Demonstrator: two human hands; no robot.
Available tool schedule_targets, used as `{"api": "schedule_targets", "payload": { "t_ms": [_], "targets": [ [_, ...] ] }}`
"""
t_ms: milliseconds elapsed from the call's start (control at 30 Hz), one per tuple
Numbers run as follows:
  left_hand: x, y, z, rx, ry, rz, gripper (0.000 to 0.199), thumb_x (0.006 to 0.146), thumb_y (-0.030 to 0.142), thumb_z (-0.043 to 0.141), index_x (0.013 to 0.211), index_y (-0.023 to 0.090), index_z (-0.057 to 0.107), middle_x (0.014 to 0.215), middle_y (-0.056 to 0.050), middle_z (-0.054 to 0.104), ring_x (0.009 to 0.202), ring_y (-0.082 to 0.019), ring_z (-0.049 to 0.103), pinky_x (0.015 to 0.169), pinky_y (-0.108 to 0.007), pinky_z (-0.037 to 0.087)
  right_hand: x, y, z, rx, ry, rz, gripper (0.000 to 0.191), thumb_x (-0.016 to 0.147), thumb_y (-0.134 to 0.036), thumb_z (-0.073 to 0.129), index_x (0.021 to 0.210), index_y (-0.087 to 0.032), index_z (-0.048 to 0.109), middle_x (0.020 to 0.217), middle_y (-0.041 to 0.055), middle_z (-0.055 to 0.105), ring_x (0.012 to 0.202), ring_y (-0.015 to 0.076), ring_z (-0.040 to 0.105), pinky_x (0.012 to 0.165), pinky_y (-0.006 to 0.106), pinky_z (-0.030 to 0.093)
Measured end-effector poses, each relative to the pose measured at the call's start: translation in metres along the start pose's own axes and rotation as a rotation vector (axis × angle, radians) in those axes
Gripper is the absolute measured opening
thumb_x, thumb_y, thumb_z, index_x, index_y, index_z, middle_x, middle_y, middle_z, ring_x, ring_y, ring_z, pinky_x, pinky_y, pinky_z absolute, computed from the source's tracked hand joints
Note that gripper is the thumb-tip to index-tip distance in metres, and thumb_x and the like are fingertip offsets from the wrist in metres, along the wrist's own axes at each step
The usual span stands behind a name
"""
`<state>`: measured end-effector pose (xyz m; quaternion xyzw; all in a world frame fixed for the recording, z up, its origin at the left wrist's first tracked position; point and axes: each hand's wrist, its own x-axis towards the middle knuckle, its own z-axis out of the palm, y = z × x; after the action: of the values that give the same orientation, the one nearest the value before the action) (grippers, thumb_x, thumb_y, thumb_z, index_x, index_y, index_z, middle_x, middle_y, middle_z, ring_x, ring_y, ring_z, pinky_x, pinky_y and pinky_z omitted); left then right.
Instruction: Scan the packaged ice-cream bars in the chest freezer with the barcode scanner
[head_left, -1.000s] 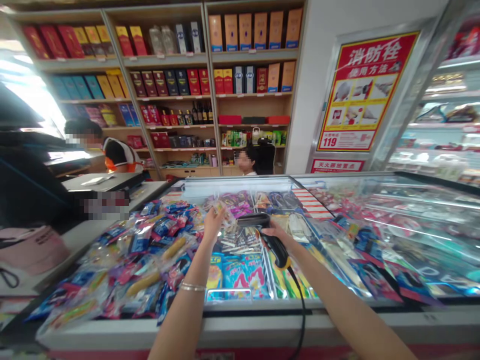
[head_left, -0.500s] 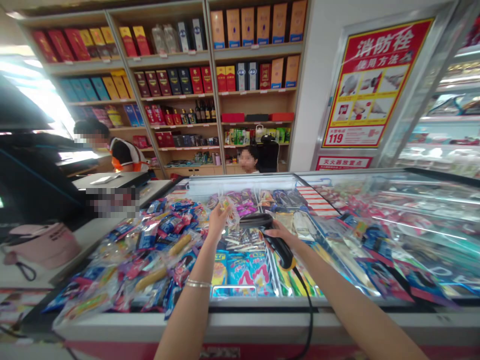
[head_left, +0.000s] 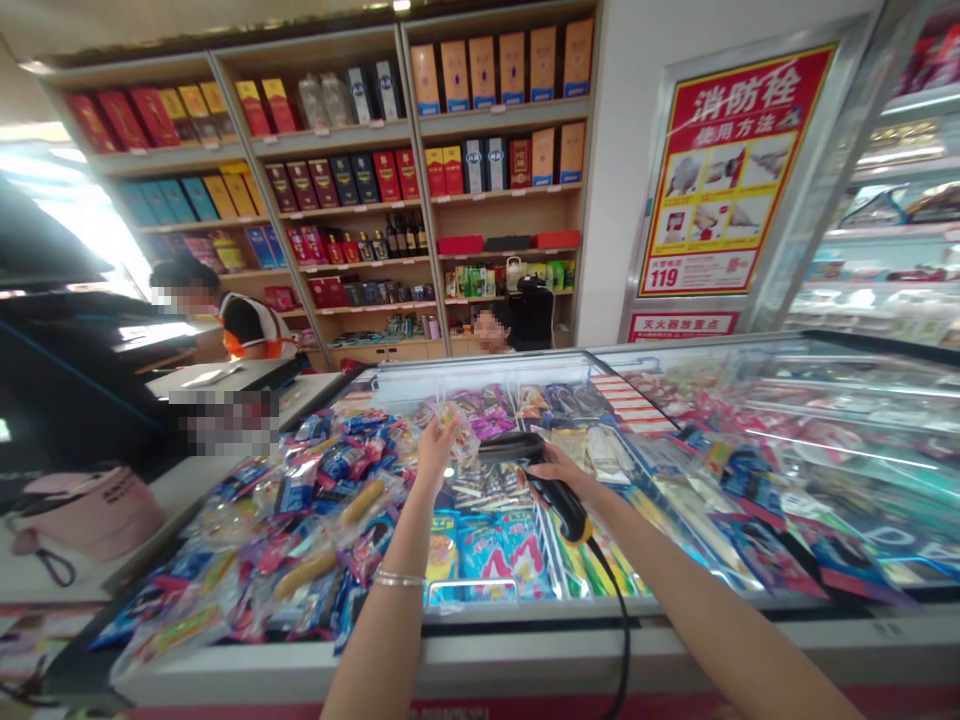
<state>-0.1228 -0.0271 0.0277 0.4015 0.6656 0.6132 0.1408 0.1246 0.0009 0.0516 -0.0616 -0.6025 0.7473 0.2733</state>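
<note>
My left hand (head_left: pixel 435 450) holds a small clear plastic package (head_left: pixel 459 432) over the glass-topped freezer (head_left: pixel 525 632). Just right of it, my right hand (head_left: pixel 555 474) grips a black and yellow barcode scanner (head_left: pixel 566 508), its head pointed left at the package. The scanner's cable hangs down over the freezer's front edge. Many wrapped snacks in blue, red and clear packaging (head_left: pixel 296 487) are heaped to the left of my left forearm. Blue and pink packets (head_left: pixel 484 550) show below my hands, inside the freezer.
A pink bag (head_left: pixel 94 510) stands on the counter at the left, near a dark monitor. A person in an orange and white vest (head_left: pixel 255 325) is behind that counter; another person's head (head_left: pixel 491 330) shows beyond the freezer. Shelves of boxes (head_left: pixel 349 185) line the back wall.
The view has shifted slightly. Both hands keep nearly the same places, with the package and the scanner still in them.
</note>
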Motion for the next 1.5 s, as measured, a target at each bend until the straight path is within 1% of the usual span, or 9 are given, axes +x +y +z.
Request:
{"api": "schedule_targets", "payload": {
  "t_ms": [400, 667, 800, 933, 1033, 1133, 1300, 1400, 1500],
  "targets": [
    [0.0, 0.002, 0.002, 0.056, -0.021, -0.005, 0.042, 0.077, 0.047, 0.058, 0.103, 0.016, 0.065, 0.074, -0.004, 0.068, 0.07, -0.018, 0.063, 0.061, -0.025, 0.048, 0.0, 0.004, -0.002, 0.064, 0.052, 0.006, 0.036, 0.068, -0.033, 0.07, 0.097, -0.017, 0.055, 0.073, 0.0042, 0.067, 0.044, 0.0117, 0.056, 0.037, 0.021, 0.043],
    [-0.01, 0.042, -0.012, 0.136, 0.107, 0.069, 0.04, 0.085, 0.041, 0.048, 0.108, 0.014, 0.066, 0.088, -0.007, 0.069, 0.081, -0.018, 0.062, 0.072, -0.025, 0.047, -0.005, -0.003, 0.013, 0.138, 0.174, 0.071, 0.042, 0.065, -0.045, 0.063, 0.091, -0.012, 0.064, 0.049, 0.0024, 0.059, 0.035, 0.0119, 0.048, 0.033, 0.022, 0.038],
    [-0.012, 0.069, -0.054, 0.325, 0.117, 0.14, 0.034, 0.083, 0.037, 0.052, 0.102, 0.014, 0.068, 0.086, -0.008, 0.068, 0.08, -0.018, 0.061, 0.076, -0.027, 0.045, -0.005, 0.003, 0.035, 0.21, 0.324, 0.138, 0.034, 0.068, -0.039, 0.058, 0.082, -0.01, 0.067, 0.051, 0.0055, 0.062, 0.039, 0.0137, 0.054, 0.038, 0.022, 0.043],
    [-0.007, 0.084, -0.126, 0.529, 0.205, 0.204, 0.044, 0.083, 0.031, 0.054, 0.123, 0.013, 0.056, 0.093, -0.01, 0.068, 0.088, -0.02, 0.062, 0.079, -0.028, 0.045, 0.004, 0.024, 0.064, 0.266, 0.557, 0.082, 0.021, 0.073, -0.032, 0.056, 0.073, -0.013, 0.065, 0.053, 0.0059, 0.065, 0.045, 0.0149, 0.06, 0.045, 0.022, 0.05],
    [0.002, 0.08, -0.182, 0.681, 0.265, 0.096, 0.057, 0.085, 0.029, 0.051, 0.137, 0.01, 0.038, 0.099, -0.014, 0.068, 0.096, -0.024, 0.063, 0.081, -0.031, 0.045, 0.018, 0.038, 0.086, 0.329, 0.588, 0.055, 0.019, 0.076, -0.033, 0.06, 0.081, -0.016, 0.065, 0.062, 0.0043, 0.068, 0.044, 0.0124, 0.059, 0.044, 0.02, 0.051],
    [0.007, 0.061, -0.221, 0.913, 0.138, 0.021, 0.051, 0.086, 0.03, 0.049, 0.133, 0.01, 0.043, 0.102, -0.017, 0.068, 0.101, -0.028, 0.062, 0.084, -0.035, 0.045, 0.029, 0.047, 0.102, 0.385, 0.567, 0.084, 0.02, 0.074, -0.033, 0.065, 0.086, -0.017, 0.064, 0.071, 0.0045, 0.07, 0.041, 0.0096, 0.057, 0.04, 0.018, 0.05],
    [0.0, 0.017, -0.244, 1.056, -0.077, 0.189, 0.035, 0.091, 0.03, 0.037, 0.106, 0.014, 0.065, 0.114, -0.013, 0.065, 0.113, -0.026, 0.056, 0.098, -0.037, 0.039, 0.03, 0.065, 0.104, 0.368, 0.538, 0.168, 0.018, 0.066, -0.024, 0.07, 0.079, -0.016, 0.061, 0.055, -0.0002, 0.062, 0.034, 0.0095, 0.053, 0.03, 0.018, 0.043],
    [-0.004, -0.001, -0.244, 0.951, -0.096, 0.213, 0.042, 0.094, 0.034, 0.031, 0.119, 0.016, 0.059, 0.118, -0.01, 0.064, 0.111, -0.022, 0.057, 0.097, -0.034, 0.041, 0.029, 0.072, 0.097, 0.342, 0.517, 0.194, 0.016, 0.066, -0.023, 0.07, 0.075, -0.015, 0.059, 0.051, -0.001, 0.059, 0.034, 0.0095, 0.052, 0.03, 0.017, 0.043],
    [-0.008, -0.009, -0.242, 0.871, -0.003, 0.22, 0.046, 0.095, 0.036, 0.027, 0.124, 0.015, 0.056, 0.122, -0.01, 0.062, 0.114, -0.022, 0.055, 0.098, -0.035, 0.041, 0.029, 0.072, 0.095, 0.379, 0.513, 0.2, 0.014, 0.067, -0.021, 0.068, 0.075, -0.015, 0.059, 0.056, 0.0009, 0.062, 0.036, 0.0086, 0.053, 0.032, 0.016, 0.043]
  ]
}}
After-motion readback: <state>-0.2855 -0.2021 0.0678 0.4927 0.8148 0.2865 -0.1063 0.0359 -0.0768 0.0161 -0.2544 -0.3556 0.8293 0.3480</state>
